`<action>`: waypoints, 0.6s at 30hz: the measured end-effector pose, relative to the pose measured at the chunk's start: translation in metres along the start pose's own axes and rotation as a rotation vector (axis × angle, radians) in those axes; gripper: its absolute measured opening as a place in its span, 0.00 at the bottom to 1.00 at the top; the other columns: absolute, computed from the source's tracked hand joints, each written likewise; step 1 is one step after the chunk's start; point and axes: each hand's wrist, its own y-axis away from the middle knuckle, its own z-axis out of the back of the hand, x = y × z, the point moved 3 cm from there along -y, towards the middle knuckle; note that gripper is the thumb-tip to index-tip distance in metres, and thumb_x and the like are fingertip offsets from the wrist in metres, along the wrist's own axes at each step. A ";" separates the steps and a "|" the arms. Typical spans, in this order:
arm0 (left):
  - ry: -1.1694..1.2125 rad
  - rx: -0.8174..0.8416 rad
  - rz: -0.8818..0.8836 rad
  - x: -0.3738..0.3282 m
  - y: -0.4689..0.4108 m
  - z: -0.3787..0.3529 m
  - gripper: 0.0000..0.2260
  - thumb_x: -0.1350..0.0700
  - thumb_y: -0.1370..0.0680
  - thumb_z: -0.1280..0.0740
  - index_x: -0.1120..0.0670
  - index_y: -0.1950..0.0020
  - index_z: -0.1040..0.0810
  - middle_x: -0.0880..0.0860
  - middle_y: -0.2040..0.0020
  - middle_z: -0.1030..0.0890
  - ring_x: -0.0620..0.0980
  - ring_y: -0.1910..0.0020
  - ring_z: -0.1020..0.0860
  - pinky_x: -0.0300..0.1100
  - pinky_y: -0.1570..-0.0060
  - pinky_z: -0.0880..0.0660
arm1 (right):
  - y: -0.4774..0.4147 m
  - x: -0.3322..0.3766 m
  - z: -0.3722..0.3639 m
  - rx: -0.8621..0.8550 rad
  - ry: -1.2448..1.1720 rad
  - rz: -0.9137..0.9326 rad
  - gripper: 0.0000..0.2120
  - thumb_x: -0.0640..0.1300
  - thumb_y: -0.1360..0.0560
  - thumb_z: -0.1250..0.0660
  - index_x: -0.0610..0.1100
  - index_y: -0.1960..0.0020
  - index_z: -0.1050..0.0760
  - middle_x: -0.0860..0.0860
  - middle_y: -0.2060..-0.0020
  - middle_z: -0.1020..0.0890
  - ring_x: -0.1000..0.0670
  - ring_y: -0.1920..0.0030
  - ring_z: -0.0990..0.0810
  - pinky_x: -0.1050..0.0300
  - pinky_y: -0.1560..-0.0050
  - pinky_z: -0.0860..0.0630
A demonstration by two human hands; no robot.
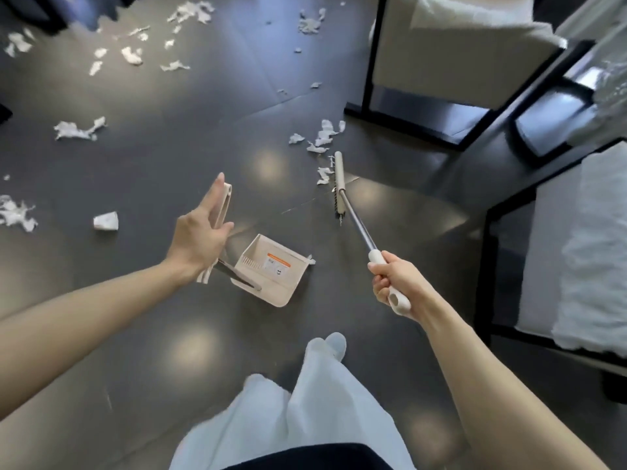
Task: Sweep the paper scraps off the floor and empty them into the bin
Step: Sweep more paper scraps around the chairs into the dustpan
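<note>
White paper scraps (pixel 322 137) lie scattered over the dark floor, with more of them at the far left (pixel 78 130) and along the top. My right hand (pixel 393 283) grips the beige handle of a broom. Its metal shaft runs forward to the broom head (pixel 339 184), which rests on the floor beside a few scraps. A beige dustpan (pixel 271 269) stands on the floor between my hands. My left hand (pixel 200 239) has straight fingers laid against the dustpan's long upright handle (pixel 226 198), thumb spread. No bin is in view.
A black-framed chair with a pale cushion (pixel 441 62) stands at the back right. A black-framed seat with a white throw (pixel 559 249) lines the right side. My legs in pale trousers (pixel 305 401) are below the dustpan.
</note>
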 end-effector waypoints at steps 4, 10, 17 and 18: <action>-0.011 -0.038 0.023 0.002 0.032 -0.015 0.37 0.63 0.24 0.31 0.42 0.22 0.44 0.36 0.36 0.35 0.51 0.32 0.29 0.17 0.46 0.46 | 0.003 -0.002 0.021 0.022 0.066 -0.002 0.10 0.32 0.21 0.41 0.41 0.43 0.29 0.50 0.69 0.35 0.59 0.78 0.36 0.69 0.82 0.38; -0.012 -0.025 0.048 0.004 0.064 -0.027 0.36 0.63 0.24 0.31 0.39 0.23 0.43 0.34 0.37 0.34 0.44 0.37 0.28 0.16 0.47 0.44 | 0.002 -0.001 0.050 -0.007 0.223 0.020 0.14 0.31 0.22 0.41 0.39 0.39 0.37 0.49 0.68 0.33 0.59 0.79 0.35 0.68 0.82 0.37; -0.007 -0.039 0.069 0.007 0.066 -0.058 0.37 0.66 0.25 0.31 0.44 0.23 0.43 0.40 0.34 0.29 0.45 0.36 0.29 0.15 0.46 0.45 | -0.037 0.014 0.085 -0.030 0.661 0.012 0.15 0.30 0.23 0.44 0.35 0.38 0.37 0.45 0.70 0.31 0.54 0.78 0.34 0.63 0.79 0.35; -0.012 -0.038 0.070 0.008 0.063 -0.064 0.37 0.66 0.24 0.31 0.43 0.23 0.44 0.46 0.33 0.26 0.48 0.36 0.27 0.17 0.46 0.43 | -0.043 0.013 0.090 -0.008 0.720 -0.012 0.15 0.30 0.23 0.45 0.35 0.37 0.37 0.45 0.72 0.31 0.52 0.78 0.34 0.61 0.79 0.34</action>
